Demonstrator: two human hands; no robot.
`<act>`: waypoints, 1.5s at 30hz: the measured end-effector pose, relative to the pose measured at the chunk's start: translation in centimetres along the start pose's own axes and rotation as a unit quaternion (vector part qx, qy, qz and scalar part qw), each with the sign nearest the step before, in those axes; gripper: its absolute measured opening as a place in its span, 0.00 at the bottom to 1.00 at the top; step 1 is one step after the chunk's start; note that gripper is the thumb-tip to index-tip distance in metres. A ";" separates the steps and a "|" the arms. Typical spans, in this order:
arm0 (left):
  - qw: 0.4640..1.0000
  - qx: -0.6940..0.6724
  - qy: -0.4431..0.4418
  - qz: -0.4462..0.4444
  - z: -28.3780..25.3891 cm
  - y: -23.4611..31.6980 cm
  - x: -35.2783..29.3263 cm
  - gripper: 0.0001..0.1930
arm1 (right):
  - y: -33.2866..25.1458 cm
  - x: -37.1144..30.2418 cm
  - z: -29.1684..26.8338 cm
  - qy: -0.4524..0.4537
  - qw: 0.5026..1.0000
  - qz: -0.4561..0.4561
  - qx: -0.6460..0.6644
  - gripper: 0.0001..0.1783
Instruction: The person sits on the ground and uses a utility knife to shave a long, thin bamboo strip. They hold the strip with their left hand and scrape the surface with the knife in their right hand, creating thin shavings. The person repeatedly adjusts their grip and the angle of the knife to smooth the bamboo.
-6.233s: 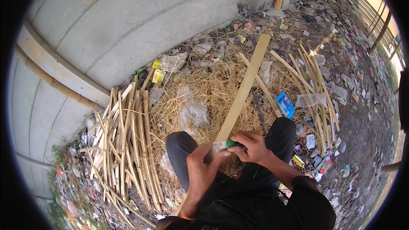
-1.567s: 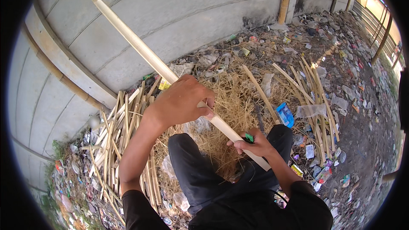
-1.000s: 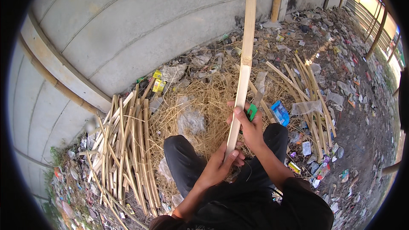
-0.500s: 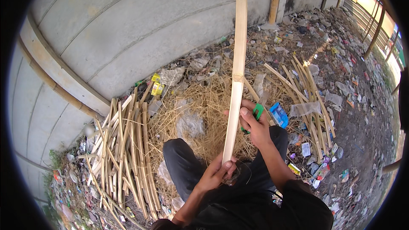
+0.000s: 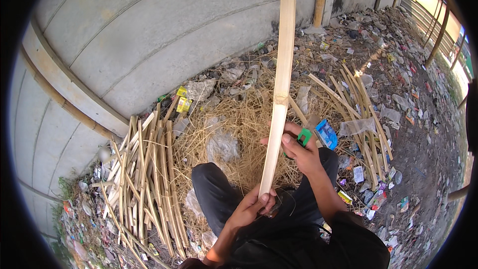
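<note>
A long, pale split bamboo strip with a node partway along rises from my lap past the top of the view. My left hand is closed around its lower end, thumb on the near face. Higher up, my right hand is closed on a green tool, probably a cutter. Only part of its green body shows; any blade is hidden. Some fingers of that hand reach behind the strip, close to its right edge.
Many bamboo strips are piled on the left; a smaller bundle lies right. Straw-like shavings cover the ground before my knees. A blue packet lies beside my right knee. Litter surrounds me, and a concrete wall stands ahead.
The strip's upper part has shifted slightly to the right. My right hand and the green tool have moved a little down along it, while my left hand keeps nearly the same place.
</note>
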State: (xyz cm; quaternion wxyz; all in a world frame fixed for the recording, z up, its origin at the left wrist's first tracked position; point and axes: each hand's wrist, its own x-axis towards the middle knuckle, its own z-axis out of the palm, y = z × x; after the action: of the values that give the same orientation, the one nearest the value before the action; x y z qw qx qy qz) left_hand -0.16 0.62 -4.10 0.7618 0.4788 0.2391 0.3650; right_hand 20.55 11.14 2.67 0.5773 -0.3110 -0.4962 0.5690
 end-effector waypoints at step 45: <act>0.923 0.260 0.267 0.094 3.2 6.2 1.2 0.28 | -0.3 -4.4 -0.8 -0.089 0.790 -0.331 -0.508 0.21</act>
State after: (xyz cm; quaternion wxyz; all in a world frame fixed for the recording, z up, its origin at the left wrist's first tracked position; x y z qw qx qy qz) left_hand 0.90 1.51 2.85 0.4808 0.5649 0.4739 0.4745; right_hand 22.03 7.00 1.67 0.4425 -0.3240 -0.8355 0.0335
